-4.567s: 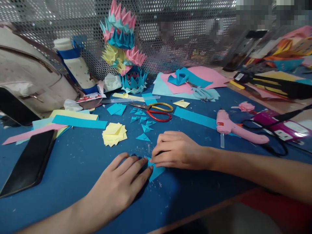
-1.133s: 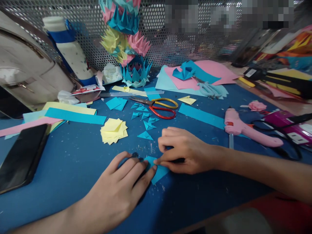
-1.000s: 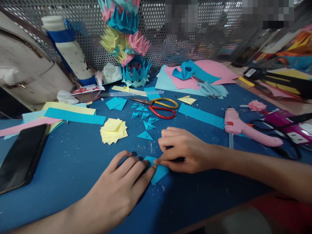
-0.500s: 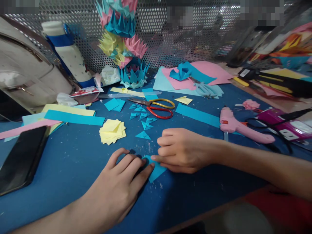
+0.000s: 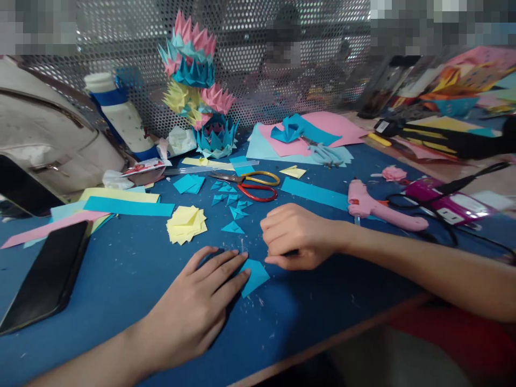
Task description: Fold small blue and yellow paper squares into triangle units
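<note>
Drawn back off the blue paper [image 5: 257, 278] since the earlier frame, with right fingers curled in a loose fist.
Pressing the paper's left side to the tabletop [image 5: 129, 279] with outstretched left fingertips, pinching nothing; right hand [image 5: 296, 236] just beside. Probably light, thin and crisp, easily creased; best taken by the uncovered right edge. Farther out, near folded blue triangles [image 5: 233, 227], then scissors [image 5: 242, 180].

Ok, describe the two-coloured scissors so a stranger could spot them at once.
On the blue table, find the small folded blue paper triangles. Just behind them lie metal scissors with loop handles. One loop is red, the other yellow, unlike the pale-blue-handled pair farther back.
</note>
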Motion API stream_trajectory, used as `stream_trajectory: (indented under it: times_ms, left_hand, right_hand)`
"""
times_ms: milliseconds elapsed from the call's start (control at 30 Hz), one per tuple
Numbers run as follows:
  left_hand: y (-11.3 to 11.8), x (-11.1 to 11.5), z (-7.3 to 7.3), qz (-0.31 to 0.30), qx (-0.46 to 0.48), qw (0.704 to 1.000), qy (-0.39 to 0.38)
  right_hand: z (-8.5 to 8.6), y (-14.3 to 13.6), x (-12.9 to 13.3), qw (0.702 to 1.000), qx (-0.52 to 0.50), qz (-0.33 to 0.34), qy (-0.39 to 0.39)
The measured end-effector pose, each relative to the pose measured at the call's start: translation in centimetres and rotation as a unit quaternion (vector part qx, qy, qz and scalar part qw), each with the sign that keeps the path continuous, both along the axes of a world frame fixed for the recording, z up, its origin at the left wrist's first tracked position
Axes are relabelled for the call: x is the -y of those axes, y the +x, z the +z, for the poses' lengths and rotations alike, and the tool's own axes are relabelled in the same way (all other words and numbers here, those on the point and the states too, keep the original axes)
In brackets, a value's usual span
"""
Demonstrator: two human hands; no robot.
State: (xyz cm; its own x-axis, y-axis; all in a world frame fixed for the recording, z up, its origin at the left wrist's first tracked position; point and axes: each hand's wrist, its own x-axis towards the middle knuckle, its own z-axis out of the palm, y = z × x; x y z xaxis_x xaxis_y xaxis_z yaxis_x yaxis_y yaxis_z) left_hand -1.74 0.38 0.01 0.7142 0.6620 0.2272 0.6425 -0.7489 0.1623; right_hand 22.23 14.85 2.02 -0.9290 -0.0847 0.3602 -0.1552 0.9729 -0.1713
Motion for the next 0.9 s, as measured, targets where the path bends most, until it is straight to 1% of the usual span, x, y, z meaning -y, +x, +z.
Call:
stream_trajectory:
  times_ms: [100, 333, 600, 667, 733, 767, 900]
  left_hand:
    - [0.03, -0.02, 0.10, -0.001, 0.003, 1.000, 0.004]
    - [-0.01, 0.00, 0.16, -0.001, 0.005, 1.000, 0.002]
    - [0.08, -0.07, 0.11, -0.003, -0.001, 1.000, 0.000]
    - [0.04, -0.06, 0.14, -0.004, -0.004, 1.000, 0.002]
    - [-0.01, -0.04, 0.15, -0.002, -0.007, 1.000, 0.004]
    - [-0.03, -0.03, 0.14, -0.001, -0.009, 1.000, 0.006]
    - [-0.06, 0.00, 0.07, -0.003, -0.009, 1.000, 0.007]
  right_hand:
    - [-0.17, -0.11, -0.11, 1.000, 0.002, -0.001, -0.017]
    - [-0.12, -0.39, -0.27, 0.996, 0.081, 0.002, -0.038]
    - [0.18, -0.52, 0.09, 0.997, 0.077, 0.012, 0.026]
    - [0.25, -0.56, 0.11, 0.996, 0.083, 0.019, 0.029]
    - [0.24, -0.55, -0.03, 0.995, 0.096, 0.021, 0.010]
    - [0.21, -0.52, -0.15, 0.994, 0.103, 0.022, -0.012]
    - [-0.03, -0.38, -0.70, 0.981, 0.126, 0.018, -0.149]
